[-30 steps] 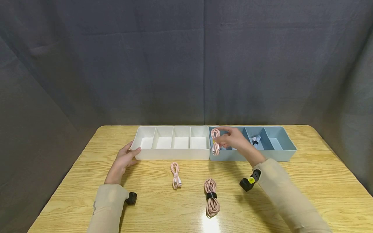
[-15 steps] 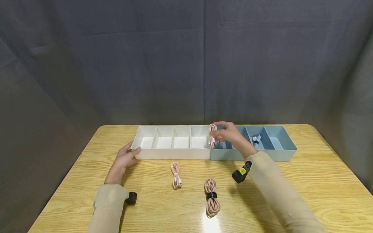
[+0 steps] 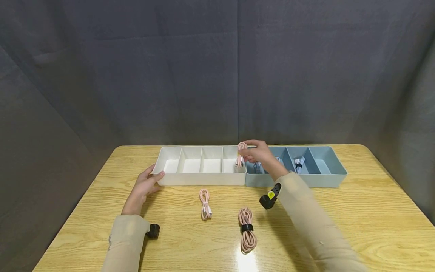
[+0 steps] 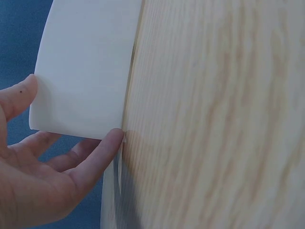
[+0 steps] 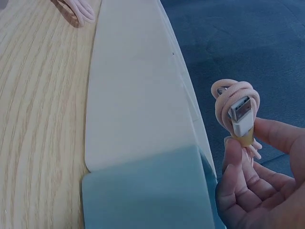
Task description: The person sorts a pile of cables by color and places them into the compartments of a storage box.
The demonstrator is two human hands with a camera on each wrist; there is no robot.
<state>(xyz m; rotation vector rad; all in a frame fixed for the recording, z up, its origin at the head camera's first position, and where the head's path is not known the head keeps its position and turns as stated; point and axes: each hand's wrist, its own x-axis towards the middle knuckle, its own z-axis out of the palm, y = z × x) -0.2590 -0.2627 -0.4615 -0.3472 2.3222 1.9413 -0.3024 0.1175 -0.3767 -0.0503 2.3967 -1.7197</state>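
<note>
My right hand (image 3: 256,152) pinches a coiled pink USB cable (image 3: 241,155) above the right-end compartment of the white divided box (image 3: 200,180). The right wrist view shows the cable's (image 5: 238,107) metal plug and a yellowish tie between thumb and fingers. At the white box's left end, my left hand (image 3: 144,184) grips the corner, thumb at the rim and fingers along the end wall. In the left wrist view the thumb (image 4: 24,95) and fingertips touch the white wall (image 4: 83,71). A second pink cable (image 3: 205,205) and a thicker pink cable bundle (image 3: 247,230) with a black strap lie on the table.
Against the white box's right end stands a blue divided box (image 3: 295,181). Bundled light-blue cables (image 3: 299,164) lie in several of its compartments. The wooden table (image 3: 190,245) ends at a dark curtain (image 3: 190,75) behind the boxes.
My right hand has carried the pink cable left, from over the blue box to over the white box's right-end compartment. My left hand has stayed at the white box's left end.
</note>
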